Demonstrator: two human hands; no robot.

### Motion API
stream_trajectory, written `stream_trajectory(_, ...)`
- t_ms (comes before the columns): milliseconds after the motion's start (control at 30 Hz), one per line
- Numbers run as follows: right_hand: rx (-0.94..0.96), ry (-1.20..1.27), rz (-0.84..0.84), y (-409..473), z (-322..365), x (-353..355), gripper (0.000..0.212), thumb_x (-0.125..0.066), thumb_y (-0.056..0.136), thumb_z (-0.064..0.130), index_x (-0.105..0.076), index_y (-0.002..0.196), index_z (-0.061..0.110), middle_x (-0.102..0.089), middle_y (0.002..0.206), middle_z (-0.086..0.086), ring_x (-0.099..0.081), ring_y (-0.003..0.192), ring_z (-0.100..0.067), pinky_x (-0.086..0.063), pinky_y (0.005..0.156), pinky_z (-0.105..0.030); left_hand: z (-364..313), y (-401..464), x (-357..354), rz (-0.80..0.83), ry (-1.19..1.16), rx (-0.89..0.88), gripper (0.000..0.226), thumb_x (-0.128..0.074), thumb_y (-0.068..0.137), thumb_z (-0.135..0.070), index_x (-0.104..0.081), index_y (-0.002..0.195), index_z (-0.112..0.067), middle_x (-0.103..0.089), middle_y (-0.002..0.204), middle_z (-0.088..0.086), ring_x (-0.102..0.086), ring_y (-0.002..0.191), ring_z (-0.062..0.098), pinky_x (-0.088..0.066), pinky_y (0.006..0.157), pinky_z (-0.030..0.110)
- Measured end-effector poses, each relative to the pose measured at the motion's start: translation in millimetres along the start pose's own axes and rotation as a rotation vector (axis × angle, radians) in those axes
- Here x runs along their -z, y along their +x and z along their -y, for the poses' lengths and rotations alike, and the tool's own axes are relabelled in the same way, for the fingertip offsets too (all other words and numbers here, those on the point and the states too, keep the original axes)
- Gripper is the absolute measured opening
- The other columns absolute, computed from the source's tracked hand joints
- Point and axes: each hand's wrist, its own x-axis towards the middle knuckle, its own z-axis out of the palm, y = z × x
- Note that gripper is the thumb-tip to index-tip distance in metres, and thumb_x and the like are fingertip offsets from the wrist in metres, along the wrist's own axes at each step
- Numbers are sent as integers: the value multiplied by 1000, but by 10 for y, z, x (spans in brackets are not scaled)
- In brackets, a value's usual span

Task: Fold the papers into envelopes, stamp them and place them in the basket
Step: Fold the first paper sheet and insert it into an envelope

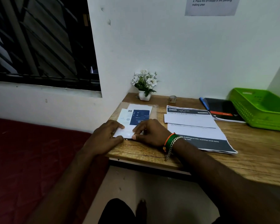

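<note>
Wood-grain counter (152, 152) fills the right half of the frame, set against a white wall, with a dark barred window at upper left and a red bed surface at lower left. Nearest, at the counter's front left corner, both hands press on a small folded white paper (125, 132). The left hand (103, 136) lies over its left end with fingers curled down onto the sheet; the right hand (149, 132), wearing orange, green and chain bracelets at the wrist, has its thumb and fingers bent onto the paper's right edge. Whether either hand truly pinches the paper or only presses it flat, I cannot tell. Just behind the hands lies a blue-and-white printed leaflet (138, 117) on more white sheets. To the right of centre, a stack of printed papers (196, 125) with dark bands is spread out. Farther right sit a black notebook (223, 109) with a blue pen (204, 103) beside it, then the green basket (262, 120) at the right edge. At the back stand a small pot of white flowers (145, 84) and a little cup (173, 99).
</note>
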Motion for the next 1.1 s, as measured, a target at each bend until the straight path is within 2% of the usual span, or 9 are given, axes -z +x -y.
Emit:
stream_trajectory(100,-48,71,-1,-14,-12,-6,21,-79,82,38,-81,86,18,-75,107,7,-67,93,-2,-53,82,-22,-2,7,-11,-9,-10,16,43,-60,79,-53,-58,120,-40,-52,134,-17,-52,117,10,-52,91,35)
stream_trajectory(267,-117,134,23,-37,26,21,18,-76,83,34,-81,92,20,-74,110,9,-66,97,-4,-54,89,-28,6,19,-27,-14,-10,19,38,-56,83,-55,-59,118,-41,-52,137,-15,-53,117,11,-51,88,34)
stream_trajectory(400,-106,109,48,-63,39,26,21,-82,78,31,-80,97,23,-72,116,7,-63,97,-3,-47,83,-21,4,33,-24,-3,9,20,39,-57,82,-53,-59,119,-40,-52,138,-14,-53,115,12,-48,84,32)
stream_trajectory(467,-87,84,64,-53,22,37,23,-83,78,28,-80,100,23,-72,119,6,-63,101,-5,-47,85,-21,3,38,-23,-9,23,16,41,-57,80,-51,-59,120,-40,-51,138,-14,-52,115,11,-45,81,30)
stream_trajectory(600,-87,136,64,-17,-25,47,19,-82,79,28,-81,97,22,-74,112,7,-66,104,-5,-53,96,-30,21,58,-30,-24,39,8,45,-59,77,-51,-59,120,-40,-52,136,-14,-52,112,12,-42,77,27)
stream_trajectory(733,-131,205,68,18,-49,86,12,-80,81,25,-82,91,18,-76,104,9,-69,98,-4,-55,95,-34,26,59,-37,-27,30,17,48,-60,74,-55,-58,120,-40,-53,134,-15,-54,111,11,-49,81,31)
stream_trajectory(833,-150,205,38,33,4,102,8,-76,86,22,-81,87,16,-77,103,3,-69,98,-8,-55,95,-34,2,52,-30,-39,10,0,55,-59,74,-62,-59,124,-40,-54,131,-17,-56,111,10,-49,83,31)
stream_trajectory(967,-25,134,-100,-1,143,95,11,-74,87,22,-78,85,12,-74,103,-1,-66,100,-10,-48,85,-21,-96,-28,3,-205,-175,7,67,-72,82,-49,-45,142,-42,-55,138,-14,-58,113,6,-51,83,28)
stream_trajectory(1100,47,210,-336,-35,320,149,8,-73,87,28,-71,83,21,-72,102,-1,-66,101,-14,-52,93,-38,-289,-196,-2,-498,-349,36,77,-69,82,-44,-34,151,-39,-56,138,-11,-52,127,1,-50,97,35)
